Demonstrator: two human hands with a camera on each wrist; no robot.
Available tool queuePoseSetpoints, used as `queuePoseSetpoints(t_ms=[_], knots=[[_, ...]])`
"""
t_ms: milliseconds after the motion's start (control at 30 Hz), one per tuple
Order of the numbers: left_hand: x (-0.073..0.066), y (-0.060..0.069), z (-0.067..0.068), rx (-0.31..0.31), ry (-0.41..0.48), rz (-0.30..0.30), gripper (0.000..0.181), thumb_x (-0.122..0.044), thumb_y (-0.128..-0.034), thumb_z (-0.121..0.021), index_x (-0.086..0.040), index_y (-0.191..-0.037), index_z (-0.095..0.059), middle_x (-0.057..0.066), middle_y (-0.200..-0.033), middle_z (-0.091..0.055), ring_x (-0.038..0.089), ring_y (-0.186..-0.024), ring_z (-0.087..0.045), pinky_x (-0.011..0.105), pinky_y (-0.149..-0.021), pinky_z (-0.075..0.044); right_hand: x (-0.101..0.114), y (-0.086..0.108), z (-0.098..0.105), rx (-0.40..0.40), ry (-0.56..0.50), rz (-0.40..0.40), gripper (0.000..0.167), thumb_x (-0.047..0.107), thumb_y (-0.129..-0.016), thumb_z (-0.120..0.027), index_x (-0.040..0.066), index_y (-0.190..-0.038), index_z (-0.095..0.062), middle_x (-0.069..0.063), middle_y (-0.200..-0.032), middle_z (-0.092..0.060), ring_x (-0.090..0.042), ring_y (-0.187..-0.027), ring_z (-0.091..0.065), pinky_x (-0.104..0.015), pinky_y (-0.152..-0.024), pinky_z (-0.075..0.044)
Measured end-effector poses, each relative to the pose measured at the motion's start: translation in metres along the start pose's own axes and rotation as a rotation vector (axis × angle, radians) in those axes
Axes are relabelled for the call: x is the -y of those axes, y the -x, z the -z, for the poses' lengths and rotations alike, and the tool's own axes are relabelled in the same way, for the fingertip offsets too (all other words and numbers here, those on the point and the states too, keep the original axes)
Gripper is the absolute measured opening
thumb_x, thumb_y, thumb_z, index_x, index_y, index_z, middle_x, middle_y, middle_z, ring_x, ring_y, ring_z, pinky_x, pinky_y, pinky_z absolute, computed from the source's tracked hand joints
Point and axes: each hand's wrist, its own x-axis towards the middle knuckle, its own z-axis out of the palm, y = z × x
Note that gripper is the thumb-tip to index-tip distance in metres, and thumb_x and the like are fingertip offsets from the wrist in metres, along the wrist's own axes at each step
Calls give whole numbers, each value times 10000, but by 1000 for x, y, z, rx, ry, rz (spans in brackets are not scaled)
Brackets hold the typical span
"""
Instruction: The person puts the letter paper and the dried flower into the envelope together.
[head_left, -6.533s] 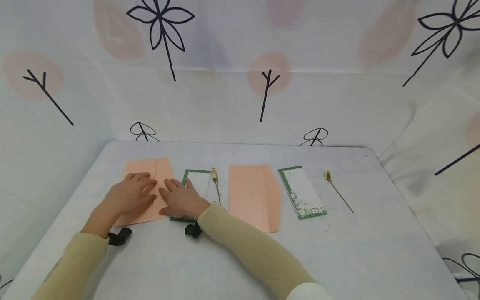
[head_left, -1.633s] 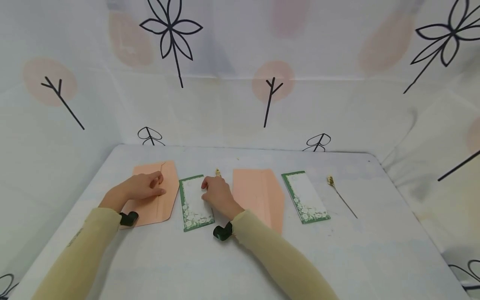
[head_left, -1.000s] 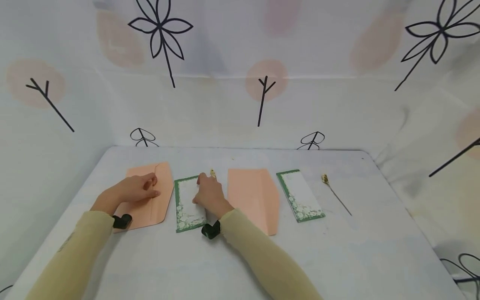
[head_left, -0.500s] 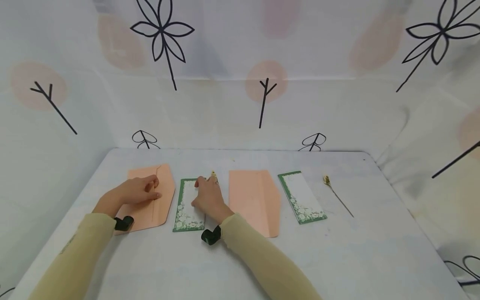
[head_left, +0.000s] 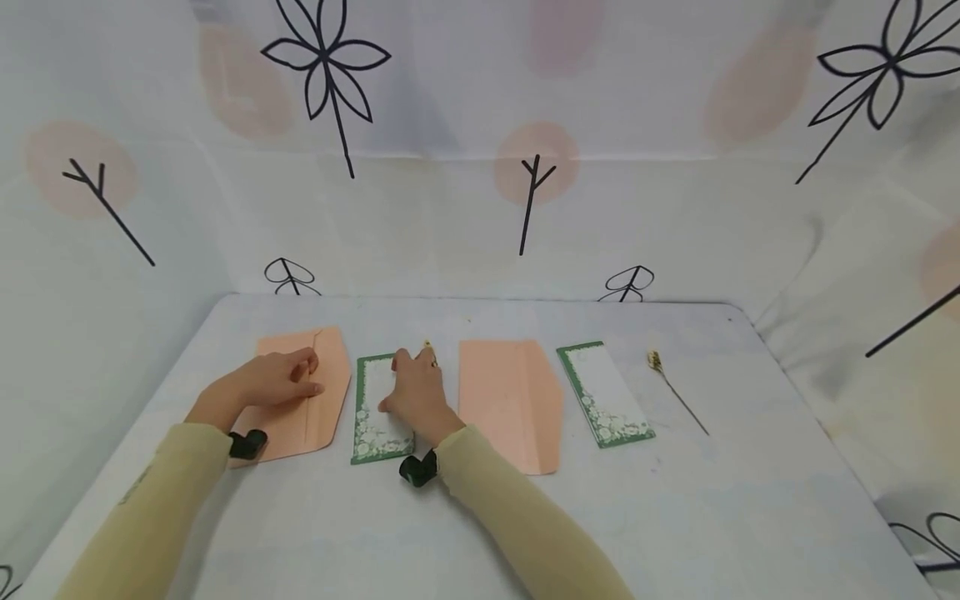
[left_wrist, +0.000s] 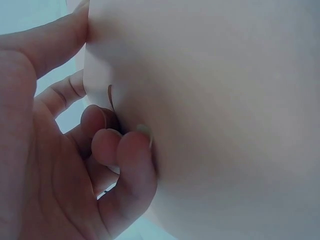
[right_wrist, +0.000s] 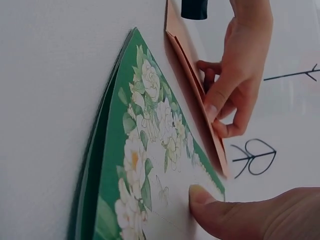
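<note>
My left hand rests on the left peach envelope, near its flap crease. In the left wrist view its thumb and curled fingers hold the paper at an edge. A white card with a green floral border lies just right of that envelope. My right hand grips this card, thumb on its printed face in the right wrist view; the other fingertips are hidden there. Behind the right hand, only the tip of a dried flower shows. The card's green edge looks layered in the right wrist view.
A second peach envelope lies right of my right hand, its flap side facing right. Beyond it are another green-bordered card and a dried flower stem. A printed cloth backdrop rises behind the white table.
Both hands were on the left envelope earliest. The right hand has since moved right and taken hold of the card, which has shifted and turned slightly. The left hand has stayed on the envelope.
</note>
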Motion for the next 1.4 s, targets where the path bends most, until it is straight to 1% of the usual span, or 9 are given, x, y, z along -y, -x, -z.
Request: queuePoseSetpoints(t_ms=[67, 133, 300, 433, 567, 700, 900, 1167, 1400], knots=[[0, 1, 1, -3, -7, -3, 372, -429, -912, -694, -149, -967, -455, -25, -631, -372, 158, -552, -411, 310, -559, -281, 1, -1, 1, 13, -6, 4, 532, 257, -726, -915, 108, -1096, -563, -218, -1186, -456, -352, -917, -552, -372, -761, -482], [0, 1, 3, -3, -6, -7, 379, -431, -913, -694, -144, -968, -453, -24, -630, -373, 160, -554, -411, 315, -559, -281, 2, -1, 2, 28, -12, 6, 502, 239, -742, -904, 114, -1089, -564, -217, -1203, -457, -373, -986, -538, -387, -801, -477], [1, 1, 3, -2, -1, -8, 391, -440, -910, -698, -145, -978, -451, -25, -627, -367, 162, -559, -411, 319, -564, -282, 7, 3, 2, 21, -9, 6, 446, 202, -775, -877, 146, -1110, -588, -146, -1197, -449, -365, -1107, -460, -379, -839, -468], [2, 0, 1, 4, -8, 11, 394, -443, -909, -695, -145, -985, -449, -17, -635, -371, 166, -574, -426, 319, -568, -288, 10, 6, -4, -4, 29, 24, 489, 312, -783, -868, 162, -1154, -587, -121, -1181, -442, -318, -1085, -427, -358, -843, -439], [1, 2, 1, 11, -4, 24, 394, -438, -907, -695, -141, -991, -450, -9, -637, -374, 173, -578, -435, 322, -568, -292, 11, 5, -9, -21, 38, 18, 642, 406, -743, -882, 158, -1241, -560, -124, -1173, -434, -298, -1071, -409, -364, -875, -414], [1, 3, 0, 2, -1, 10, 387, -431, -908, -699, -143, -989, -454, -18, -624, -366, 167, -559, -419, 319, -562, -284, 11, 3, -10, -20, -33, -25, 694, 338, -707, -917, 151, -1260, -541, -135, -1163, -429, -303, -1037, -435, -352, -840, -450], [4, 2, -3, 8, 12, 12, 392, -456, -910, -692, -157, -988, -450, -26, -621, -372, 161, -543, -404, 315, -552, -279, 12, 1, -8, 15, -102, -39, 633, 209, -709, -925, 152, -1228, -567, -136, -1175, -458, -279, -963, -523, -353, -780, -482], [3, 1, -1, 4, -1, 10, 381, -438, -913, -694, -155, -988, -450, -23, -629, -377, 164, -558, -419, 319, -561, -295, 9, -2, -5, 34, -35, -13, 662, 288, -746, -900, 131, -1302, -577, -128, -1249, -503, -275, -1058, -555, -349, -882, -485], [3, 1, 0, 2, -4, -10, 384, -440, -916, -695, -154, -977, -445, -28, -628, -368, 159, -557, -410, 318, -567, -293, 1, -4, 5, 77, -109, -4, 599, 267, -796, -858, 77, -1299, -595, -110, -1220, -544, -246, -1067, -565, -349, -921, -469]])
